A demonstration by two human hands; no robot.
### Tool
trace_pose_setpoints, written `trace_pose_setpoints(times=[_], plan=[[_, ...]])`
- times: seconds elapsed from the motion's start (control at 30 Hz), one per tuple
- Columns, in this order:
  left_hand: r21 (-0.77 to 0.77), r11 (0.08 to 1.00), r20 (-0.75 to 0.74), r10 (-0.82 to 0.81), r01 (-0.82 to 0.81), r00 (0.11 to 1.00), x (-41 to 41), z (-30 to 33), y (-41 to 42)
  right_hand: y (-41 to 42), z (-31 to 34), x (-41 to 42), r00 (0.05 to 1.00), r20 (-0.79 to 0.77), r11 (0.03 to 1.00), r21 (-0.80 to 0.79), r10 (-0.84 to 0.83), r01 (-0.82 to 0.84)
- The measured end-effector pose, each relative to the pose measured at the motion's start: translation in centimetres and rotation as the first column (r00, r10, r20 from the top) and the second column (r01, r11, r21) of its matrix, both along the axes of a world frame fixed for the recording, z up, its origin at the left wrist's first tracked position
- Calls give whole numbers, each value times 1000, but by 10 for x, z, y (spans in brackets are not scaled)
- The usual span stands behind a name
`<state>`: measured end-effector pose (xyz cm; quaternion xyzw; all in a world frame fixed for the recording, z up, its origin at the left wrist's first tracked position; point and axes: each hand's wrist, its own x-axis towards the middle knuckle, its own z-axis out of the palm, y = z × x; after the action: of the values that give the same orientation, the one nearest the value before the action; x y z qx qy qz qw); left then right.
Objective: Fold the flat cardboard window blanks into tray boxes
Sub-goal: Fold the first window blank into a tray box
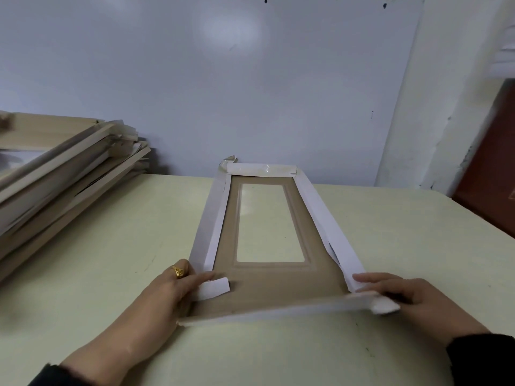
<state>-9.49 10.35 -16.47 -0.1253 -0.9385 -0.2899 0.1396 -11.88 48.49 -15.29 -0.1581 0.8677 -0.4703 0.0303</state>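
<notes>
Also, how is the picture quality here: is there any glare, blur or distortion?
Head view: a soft glare patch on the wall, a small bright glint on the far flap of the cardboard blank; the stack of blanks at the left edge is blurred; wide-angle distortion bends the table edges; both hands look fairly sharp.

Cardboard, film and a smooth top

The blank [281, 285] is showing matt brown cardboard inside, white paper-faced flaps and a glossy clear window film; the surface [111, 246] is looking smooth and pale cream; the ring [178, 272] is gleaming like gold metal.
</notes>
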Motion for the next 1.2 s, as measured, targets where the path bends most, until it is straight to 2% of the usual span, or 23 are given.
trace_pose_setpoints(times=[0.07, 0.17, 0.3, 0.43, 0.53, 0.63, 0.7, 0.77, 0.9, 1.0, 1.1, 1.2], plan=[[-58, 995, -36, -88, 86, 995, 6, 1, 0, 2, 2, 0, 1000, 16, 1000, -13, 3, -3], [-34, 995, -14, -90, 90, 996, 12, 6, -3, 5, 2, 2, 998, 59, 999, -39, -25, 27], [-5, 996, 9, -93, 93, 996, 13, 9, 1, 7, 2, 5, 983, 181, 977, -198, -44, 80], [-8, 994, -10, -107, 107, 994, 15, 7, -2, 0, 8, 8, 978, 191, 964, -235, -78, 123], [-13, 995, -52, -103, 103, 993, 15, 5, 0, -16, 9, 14, 988, -8, 983, -104, -151, 149], [37, 997, -80, -58, 61, 995, 16, 7, 3, -36, 4, 19, 921, -326, 968, 62, -212, 245], [58, 997, -87, -43, 49, 995, 17, 8, 3, -45, 1, 19, 845, -523, 932, 242, -110, 271], [38, 998, -79, -49, 52, 996, 17, 9, 2, -45, -1, 18, 791, -611, 902, 357, 31, 241], [46, 998, -78, -49, 53, 996, 19, 13, 1, -32, 0, 19, 849, -526, 917, 361, 50, 169], [114, 992, -51, -47, 52, 998, 22, 15, -2, -24, 0, 25, 933, -353, 924, 376, 73, 70], [178, 982, 34, -74, 67, 997, 26, 14, -9, -23, 2, 31, 983, -155, 927, 374, 98, -33], [202, 976, 177, -124, 88, 976, 29, 11, -17, -27, 4, 32, 981, -156, 924, 379, 115, -48]])
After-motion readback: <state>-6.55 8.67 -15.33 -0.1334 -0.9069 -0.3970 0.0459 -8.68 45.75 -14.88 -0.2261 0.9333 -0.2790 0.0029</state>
